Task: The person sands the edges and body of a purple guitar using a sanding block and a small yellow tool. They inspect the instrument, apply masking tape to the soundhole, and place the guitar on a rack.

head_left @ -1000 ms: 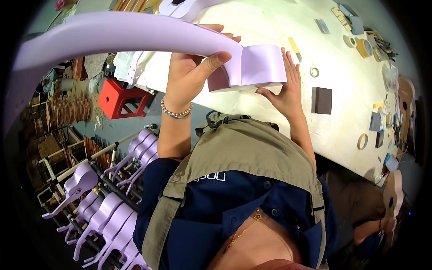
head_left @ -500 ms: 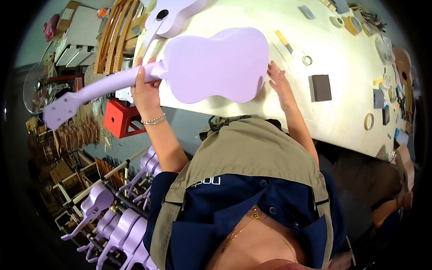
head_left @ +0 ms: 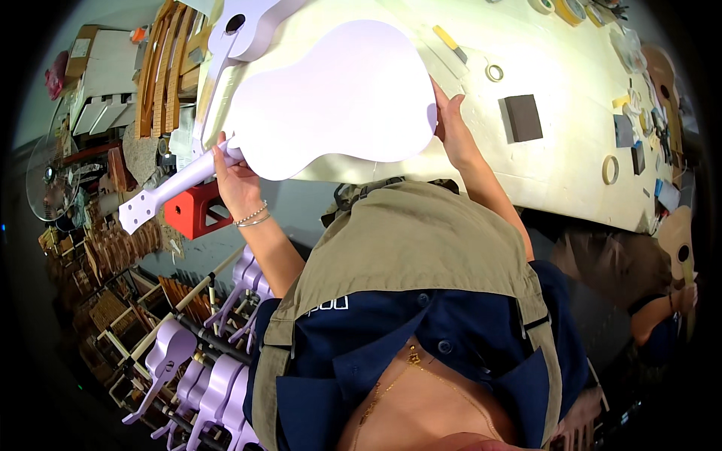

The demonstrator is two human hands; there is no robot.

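Note:
A pale lilac ukulele [head_left: 331,98] is held over the near edge of the table, its plain back facing up and its neck pointing to the lower left. My left hand [head_left: 239,186] is closed round the neck close to the body. At the rounded bottom end, my right hand [head_left: 453,137] grips the rim, its thumb showing and its other fingers partly hidden under the body. Beyond it, a second lilac ukulele [head_left: 259,34] lies with its sound hole up, partly covered by the held one.
On the pale table [head_left: 571,180] are a dark sanding block [head_left: 523,118], a yellow-handled cutter [head_left: 449,43] and tape rolls [head_left: 494,72]. A red stool [head_left: 188,214] stands left. Lilac ukuleles [head_left: 218,398] hang on a rack lower left. Another person [head_left: 654,316] is at the right.
The ukulele has come nearer to me and tilted, its headstock swinging down and right. My right hand, apart from the body before, now grips its bottom end.

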